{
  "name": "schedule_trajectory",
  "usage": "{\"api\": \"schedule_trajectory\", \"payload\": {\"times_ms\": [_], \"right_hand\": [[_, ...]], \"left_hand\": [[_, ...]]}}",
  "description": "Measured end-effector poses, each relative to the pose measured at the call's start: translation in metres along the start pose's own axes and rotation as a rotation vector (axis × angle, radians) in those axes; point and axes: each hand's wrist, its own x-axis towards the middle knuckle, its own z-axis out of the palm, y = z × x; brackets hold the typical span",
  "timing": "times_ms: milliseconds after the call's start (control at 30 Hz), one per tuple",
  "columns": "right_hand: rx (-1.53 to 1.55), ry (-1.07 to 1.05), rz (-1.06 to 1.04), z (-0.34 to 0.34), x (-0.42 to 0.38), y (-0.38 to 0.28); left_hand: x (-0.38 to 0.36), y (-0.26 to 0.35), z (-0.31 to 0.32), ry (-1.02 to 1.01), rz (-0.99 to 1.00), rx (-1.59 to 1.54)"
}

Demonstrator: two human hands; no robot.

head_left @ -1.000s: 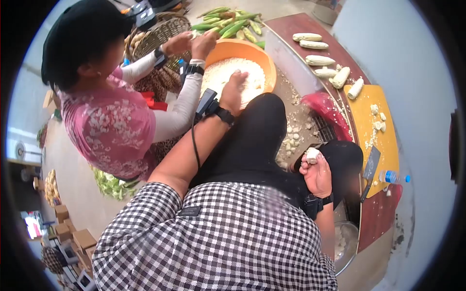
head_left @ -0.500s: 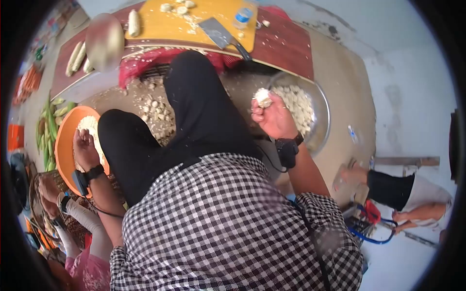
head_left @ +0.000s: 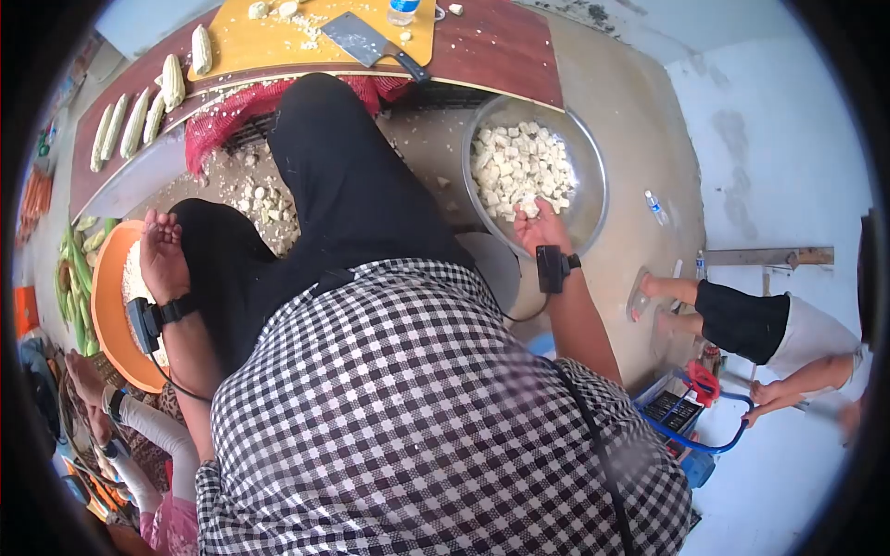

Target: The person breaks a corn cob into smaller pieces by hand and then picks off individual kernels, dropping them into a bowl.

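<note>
Right hand [head_left: 547, 227] is over the near side of the bowl [head_left: 586, 162], fingertips right at a white piece [head_left: 528, 208] by the edge of the pile. Can't tell from here if they're pinching it or just touching. If the wrist leans hard on that rim, I'd worry about the bowl tipping and spilling the lot. Left hand [head_left: 164, 261] looks empty, fingers loosely curled near the tub [head_left: 111, 306] — a careless swing could knock that too. Sketchiest bit imo: the cleaver [head_left: 357, 39], handle poking toward the table [head_left: 501, 56] edge near a knee [head_left: 315, 104]. One bump and it could slide off.
</note>
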Motion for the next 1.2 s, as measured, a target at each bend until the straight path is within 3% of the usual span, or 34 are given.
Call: {"api": "schedule_trajectory", "payload": {"times_ms": [100, 333, 433, 533, 733, 933, 1000, 1100, 1133, 1200], "right_hand": [[0.054, -0.060, 0.028, -0.022, 0.016, -0.012], [-0.008, 0.039, -0.063, -0.019, 0.004, -0.025], [-0.014, 0.021, -0.081, -0.025, 0.002, -0.030], [-0.011, 0.002, -0.071, -0.036, 0.004, -0.037], [0.007, 0.012, -0.092, -0.052, 0.001, -0.043], [0.001, 0.149, -0.204, -0.072, 0.008, -0.047], [-0.048, 0.153, -0.234, -0.087, 0.019, -0.056], [-0.103, -0.054, -0.068, -0.077, 0.042, -0.077], [-0.086, -0.083, -0.028, -0.074, 0.046, -0.083], [-0.021, -0.146, 0.034, -0.052, 0.062, -0.091]], "left_hand": [[-0.007, 0.007, 0.002, -0.034, -0.021, -0.065], [-0.025, 0.013, 0.014, -0.082, -0.030, -0.082], [-0.027, 0.016, 0.014, -0.016, -0.036, -0.118], [-0.022, 0.011, -0.001, -0.114, -0.052, -0.198], [-0.020, 0.007, -0.008, -0.010, -0.037, -0.181], [-0.023, 0.009, -0.015, -0.127, -0.034, -0.194], [-0.037, 0.002, 0.002, -0.271, 0.058, -0.096], [-0.045, 0.010, 0.030, -0.152, 0.090, 0.008], [-0.058, 0.012, 0.042, 0.018, 0.090, -0.099], [-0.067, 0.022, 0.059, 0.116, 0.035, -0.187]]}}
